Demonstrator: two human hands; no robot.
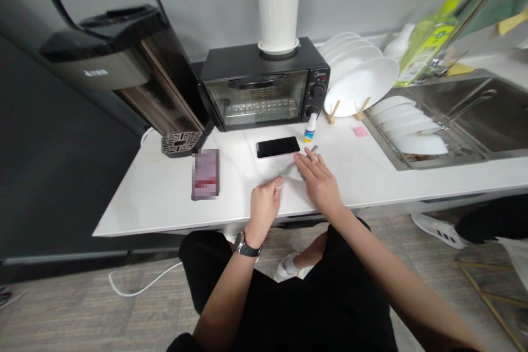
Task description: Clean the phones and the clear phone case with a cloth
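My left hand, with a watch at the wrist, is closed at the counter's front, its thumb and fingers pinching the edge of a thin, greyish, see-through sheet. The sheet stretches toward my right hand, which lies over it with fingers extended. A small greyish piece shows past the right fingertips; its kind is unclear. Just behind the hands a black smartphone lies flat, screen up. A small white bottle with a blue and yellow label stands upright beyond the right fingers.
On the white counter are a purple pouch-like item, a tall dispenser, a toaster oven bearing a white utensil pot, racked plates and a pink note. Right stands a sink. Another person's shoe shows below.
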